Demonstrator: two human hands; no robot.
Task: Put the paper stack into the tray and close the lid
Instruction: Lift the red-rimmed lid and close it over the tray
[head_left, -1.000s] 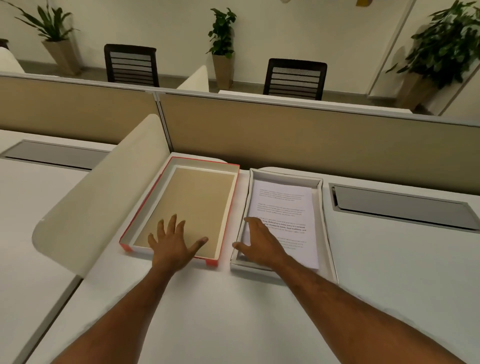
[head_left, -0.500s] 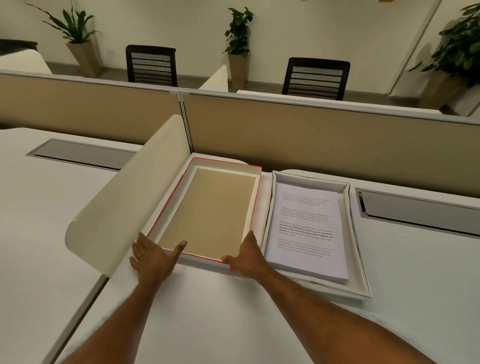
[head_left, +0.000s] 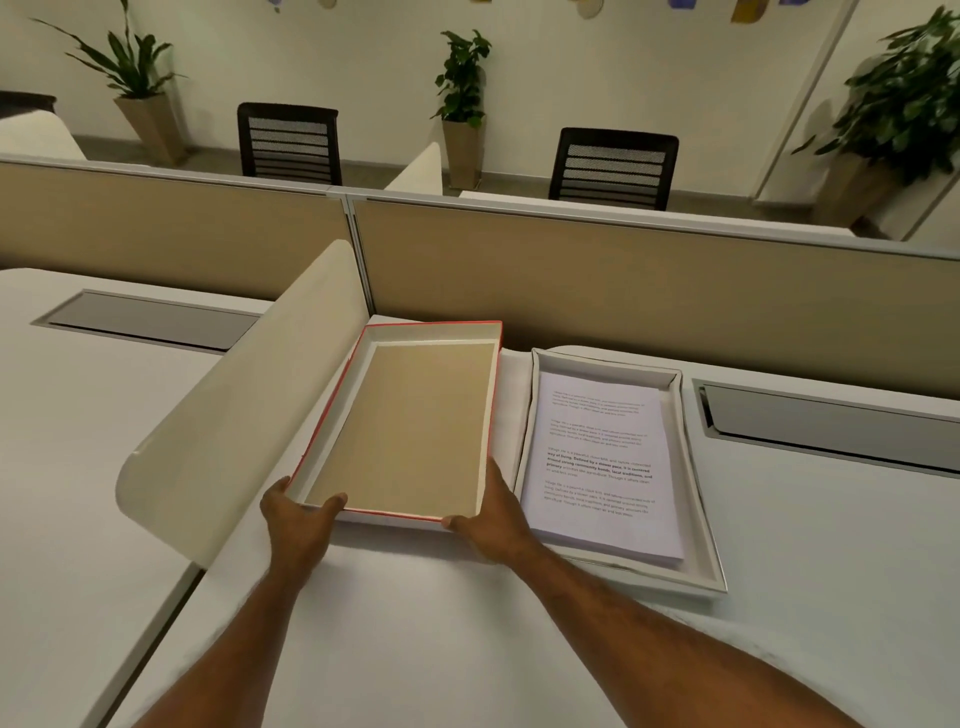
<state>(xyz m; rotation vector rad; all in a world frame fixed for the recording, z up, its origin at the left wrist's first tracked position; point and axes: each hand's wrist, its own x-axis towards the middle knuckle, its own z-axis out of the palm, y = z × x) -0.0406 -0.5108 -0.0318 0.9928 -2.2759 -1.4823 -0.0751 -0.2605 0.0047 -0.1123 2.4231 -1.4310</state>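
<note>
A white tray (head_left: 698, 509) lies on the desk at the right, and the printed paper stack (head_left: 602, 467) rests inside it. To its left is the lid (head_left: 410, 426), red-edged with a brown inner face, turned upside down. Its near end is lifted off the desk. My left hand (head_left: 298, 519) grips the lid's near left corner, thumb inside the rim. My right hand (head_left: 491, 514) grips the near right corner, thumb on the near edge, right beside the tray's left wall.
A cream curved divider (head_left: 234, 415) stands just left of the lid. A beige partition (head_left: 623, 291) runs along the back of the white desk (head_left: 467, 649). Grey cable hatches (head_left: 831, 421) are set into the desk. Chairs and potted plants stand beyond.
My right hand left the paper in the tray and my left hand left the lid's inner face. Both now grip the lid's near corners and its near end has risen.
</note>
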